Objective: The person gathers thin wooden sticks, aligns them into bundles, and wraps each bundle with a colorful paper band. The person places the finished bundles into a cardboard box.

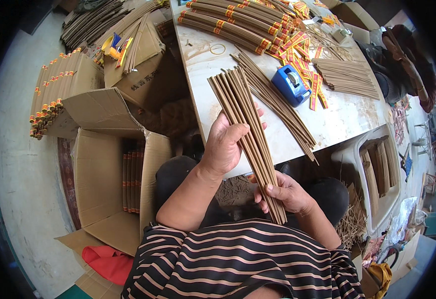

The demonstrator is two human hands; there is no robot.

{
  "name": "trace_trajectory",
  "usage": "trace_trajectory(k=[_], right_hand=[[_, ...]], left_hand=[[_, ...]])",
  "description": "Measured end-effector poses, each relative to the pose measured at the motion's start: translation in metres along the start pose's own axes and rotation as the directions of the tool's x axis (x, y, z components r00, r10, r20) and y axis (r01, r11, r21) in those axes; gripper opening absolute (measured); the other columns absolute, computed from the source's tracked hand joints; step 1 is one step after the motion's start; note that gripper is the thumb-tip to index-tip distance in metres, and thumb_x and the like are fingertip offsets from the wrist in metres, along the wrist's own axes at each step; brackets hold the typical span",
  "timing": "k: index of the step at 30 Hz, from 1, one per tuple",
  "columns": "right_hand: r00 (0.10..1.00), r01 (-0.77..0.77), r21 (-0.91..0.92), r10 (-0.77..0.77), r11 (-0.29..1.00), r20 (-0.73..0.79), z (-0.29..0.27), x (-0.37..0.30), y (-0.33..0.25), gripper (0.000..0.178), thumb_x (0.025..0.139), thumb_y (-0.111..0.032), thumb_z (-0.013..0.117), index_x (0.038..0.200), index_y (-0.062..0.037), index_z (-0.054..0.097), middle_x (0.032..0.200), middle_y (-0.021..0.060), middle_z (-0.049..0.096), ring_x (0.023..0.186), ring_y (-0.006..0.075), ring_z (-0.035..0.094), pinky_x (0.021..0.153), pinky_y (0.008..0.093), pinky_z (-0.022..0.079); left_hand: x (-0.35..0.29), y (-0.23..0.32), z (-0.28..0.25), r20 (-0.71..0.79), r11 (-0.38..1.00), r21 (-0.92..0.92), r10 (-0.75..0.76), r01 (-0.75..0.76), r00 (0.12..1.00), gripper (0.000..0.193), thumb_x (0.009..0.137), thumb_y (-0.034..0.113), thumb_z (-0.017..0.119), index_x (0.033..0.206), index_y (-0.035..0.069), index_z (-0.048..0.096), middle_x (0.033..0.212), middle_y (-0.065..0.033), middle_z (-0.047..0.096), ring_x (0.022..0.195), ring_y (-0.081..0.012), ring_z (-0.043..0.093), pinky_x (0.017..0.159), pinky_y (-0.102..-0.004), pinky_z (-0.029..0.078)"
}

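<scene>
A loose bundle of brown incense sticks point(250, 132) slants across the front of me, over the table's near edge. My left hand point(226, 142) grips its upper part, thumb across the front and fingertips showing on the far side. Lower down, my right hand point(289, 193) holds the bundle near its bottom end, thumb on top. Beside it on the table lies another loose row of incense sticks point(278, 107). A blue tape dispenser point(290, 85) stands just right of that row, with red and yellow paper labels point(315, 92) next to it.
Banded incense bundles point(228, 25) are stacked at the table's point(203, 65) far side; more loose sticks point(345, 77) lie right. An open cardboard box point(98, 174) with wrapped bundles stands at left. A white bin point(377, 199) holds sticks at right. Another person point(402, 70) sits at far right.
</scene>
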State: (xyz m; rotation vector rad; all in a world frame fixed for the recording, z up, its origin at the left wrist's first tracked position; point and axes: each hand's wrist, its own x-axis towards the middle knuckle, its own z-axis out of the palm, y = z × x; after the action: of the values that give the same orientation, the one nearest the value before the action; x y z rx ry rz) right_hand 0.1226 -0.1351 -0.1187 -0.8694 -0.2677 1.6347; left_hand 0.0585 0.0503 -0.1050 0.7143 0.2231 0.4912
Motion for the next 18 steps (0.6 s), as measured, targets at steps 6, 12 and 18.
trace_trajectory(k=[6,12,18], right_hand=[[1.0,-0.014,-0.006,0.014,1.0,-0.01,0.001,-0.002,-0.002,0.042,0.091,-0.028,0.052,0.121,0.0007,0.044,0.083,0.0129,0.06,0.068,0.0181,0.06,0.062,0.0281,0.051],[1.0,-0.023,0.008,0.023,1.0,0.001,-0.004,-0.003,0.0,0.044,0.092,-0.03,0.05,0.122,0.0013,0.044,0.085,0.0146,0.06,0.07,0.02,0.061,0.064,0.0303,0.052],[1.0,-0.011,0.027,0.011,1.0,0.009,-0.005,-0.004,0.002,0.043,0.092,-0.029,0.049,0.122,0.0016,0.044,0.085,0.0146,0.06,0.07,0.0204,0.061,0.064,0.0305,0.052]], left_hand=[[0.002,0.004,-0.004,0.041,0.998,-0.025,-0.056,0.057,0.998,0.059,0.069,-0.003,0.036,0.127,-0.007,0.032,0.12,-0.0215,0.049,0.11,-0.0323,0.052,0.099,-0.0447,0.04],[0.001,-0.004,-0.013,-0.061,0.996,-0.052,-0.077,0.074,0.995,0.059,0.067,-0.003,0.036,0.126,-0.009,0.032,0.117,-0.0229,0.051,0.107,-0.0306,0.054,0.096,-0.0404,0.043],[0.001,-0.005,-0.014,-0.02,0.995,-0.076,-0.063,0.062,0.998,0.061,0.066,-0.004,0.036,0.127,-0.008,0.031,0.119,-0.0236,0.05,0.108,-0.0309,0.054,0.096,-0.0399,0.044]])
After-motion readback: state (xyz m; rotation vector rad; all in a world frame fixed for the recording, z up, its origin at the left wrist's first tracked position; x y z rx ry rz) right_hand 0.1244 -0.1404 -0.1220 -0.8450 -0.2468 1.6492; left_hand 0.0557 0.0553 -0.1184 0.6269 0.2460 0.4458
